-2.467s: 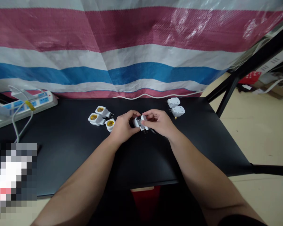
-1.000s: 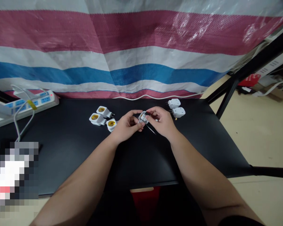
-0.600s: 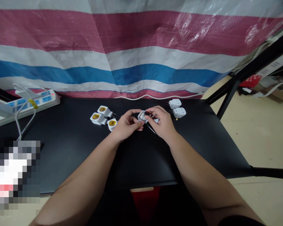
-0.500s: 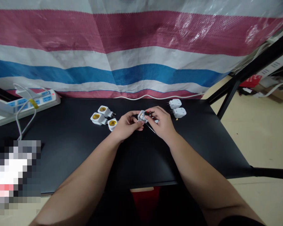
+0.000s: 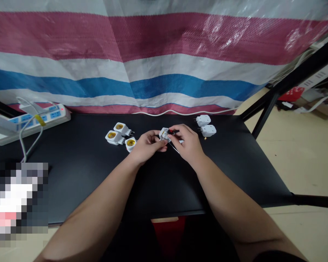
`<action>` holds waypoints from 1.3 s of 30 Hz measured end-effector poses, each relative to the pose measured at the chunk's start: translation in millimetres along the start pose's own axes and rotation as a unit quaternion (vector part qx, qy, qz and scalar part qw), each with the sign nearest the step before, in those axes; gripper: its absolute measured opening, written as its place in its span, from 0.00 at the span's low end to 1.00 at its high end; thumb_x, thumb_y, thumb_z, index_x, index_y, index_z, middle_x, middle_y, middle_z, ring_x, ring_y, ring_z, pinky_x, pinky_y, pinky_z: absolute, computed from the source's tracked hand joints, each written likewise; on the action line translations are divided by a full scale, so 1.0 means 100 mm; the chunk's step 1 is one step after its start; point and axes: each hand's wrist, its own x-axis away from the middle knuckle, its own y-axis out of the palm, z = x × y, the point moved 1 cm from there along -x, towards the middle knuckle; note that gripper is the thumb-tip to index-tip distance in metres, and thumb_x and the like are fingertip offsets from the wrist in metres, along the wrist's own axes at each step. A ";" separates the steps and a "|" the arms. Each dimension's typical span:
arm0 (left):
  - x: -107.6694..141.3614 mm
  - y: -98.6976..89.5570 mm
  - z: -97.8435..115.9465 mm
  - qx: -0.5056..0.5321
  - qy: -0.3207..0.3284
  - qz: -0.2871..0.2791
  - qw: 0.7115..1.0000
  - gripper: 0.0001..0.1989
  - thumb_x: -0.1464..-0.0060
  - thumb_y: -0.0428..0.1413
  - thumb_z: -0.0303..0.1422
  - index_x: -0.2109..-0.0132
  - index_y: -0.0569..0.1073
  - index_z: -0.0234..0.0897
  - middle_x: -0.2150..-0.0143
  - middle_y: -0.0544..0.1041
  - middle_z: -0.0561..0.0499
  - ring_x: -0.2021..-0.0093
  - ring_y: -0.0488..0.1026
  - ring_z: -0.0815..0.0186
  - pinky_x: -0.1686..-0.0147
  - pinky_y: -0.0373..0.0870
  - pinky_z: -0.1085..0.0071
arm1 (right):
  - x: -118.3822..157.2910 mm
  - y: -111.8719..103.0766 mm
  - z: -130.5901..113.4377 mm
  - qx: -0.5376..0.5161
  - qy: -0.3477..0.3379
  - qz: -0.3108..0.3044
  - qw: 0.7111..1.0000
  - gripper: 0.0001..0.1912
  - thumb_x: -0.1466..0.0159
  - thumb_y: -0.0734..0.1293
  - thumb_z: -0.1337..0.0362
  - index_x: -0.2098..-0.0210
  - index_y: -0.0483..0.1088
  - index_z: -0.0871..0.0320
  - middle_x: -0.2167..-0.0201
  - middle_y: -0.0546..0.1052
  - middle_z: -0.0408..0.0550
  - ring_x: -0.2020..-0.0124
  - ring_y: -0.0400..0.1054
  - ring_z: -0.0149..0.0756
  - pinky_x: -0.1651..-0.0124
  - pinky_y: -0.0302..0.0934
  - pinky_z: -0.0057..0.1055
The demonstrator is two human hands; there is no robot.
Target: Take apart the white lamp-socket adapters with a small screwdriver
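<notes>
Together, the left hand (image 5: 147, 147) and right hand (image 5: 187, 143) pinch a small white plug adapter (image 5: 164, 135) between their fingertips, held narrowly over the black table (image 5: 229, 174); 3 yellow-centred socket adapters (image 5: 114, 137) lie just left of the left hand, 2 white plugs (image 5: 207, 130) beyond the right.

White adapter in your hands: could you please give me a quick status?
Left hand and right hand both on the white plug adapter. Right hand also pinching a thin metal tool. Yellow-socket adapter beside left hand.

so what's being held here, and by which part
The left hand grips a white socket adapter by its near side; the right hand pinches a small red-and-black tool, its hold partly hidden.
</notes>
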 end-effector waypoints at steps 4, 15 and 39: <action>0.01 0.02 0.04 0.022 -0.004 0.007 1.000 0.24 0.50 0.77 0.29 0.48 0.79 0.31 0.67 0.83 0.53 0.68 0.84 0.70 0.63 0.85 0.75 | 0.01 0.01 -0.05 -0.029 0.011 -0.006 1.000 0.12 0.26 0.68 0.61 0.44 0.74 0.49 0.41 0.82 0.53 0.52 0.83 0.43 0.47 0.81 0.45; 0.03 0.03 0.07 0.067 0.024 0.004 0.997 0.26 0.52 0.78 0.32 0.48 0.78 0.33 0.66 0.83 0.53 0.68 0.84 0.69 0.62 0.85 0.73 | -0.05 0.15 0.10 -0.239 0.225 0.027 0.944 0.17 0.40 0.77 0.53 0.61 0.70 0.52 0.72 0.73 0.38 0.71 0.76 0.35 0.62 0.83 0.40; 0.04 0.07 0.02 0.015 0.081 -0.049 0.995 0.24 0.59 0.78 0.25 0.57 0.77 0.34 0.68 0.78 0.58 0.70 0.80 0.72 0.66 0.83 0.76 | 0.00 0.09 0.00 0.048 -0.085 0.118 0.988 0.03 0.32 0.73 0.66 0.58 0.80 0.53 0.60 0.74 0.48 0.65 0.73 0.36 0.60 0.74 0.40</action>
